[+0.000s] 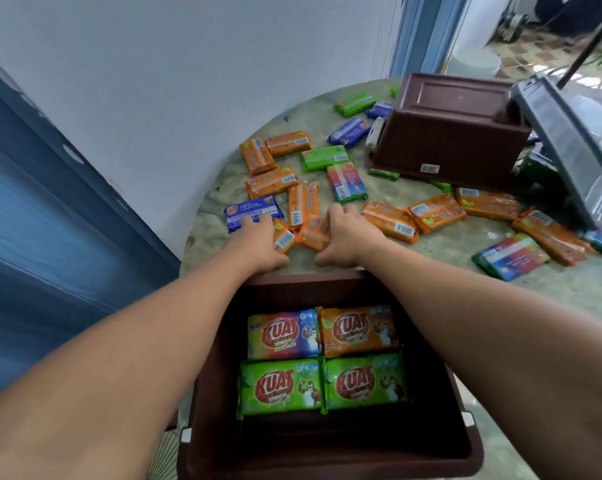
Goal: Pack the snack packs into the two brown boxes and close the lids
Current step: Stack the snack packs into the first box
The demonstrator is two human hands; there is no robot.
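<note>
Head view showed a round, mottled table (431,258) pushed against a pale wall (188,64). At its near edge stood an open brown box (209,427) holding four snack packs laid flat: one rainbow (282,336), one orange (358,330) and two green (280,386). A second brown box (452,133) lay overturned at the far side, its grey lid (566,147) tilted beside it. Loose snack packs (389,221), mostly orange with some green and blue, lay scattered between the boxes. The left hand (261,242) rested with curled fingers on a blue pack (252,211) and a small orange pack (285,237). The right hand (344,237) curled round another orange pack (313,233).
</note>
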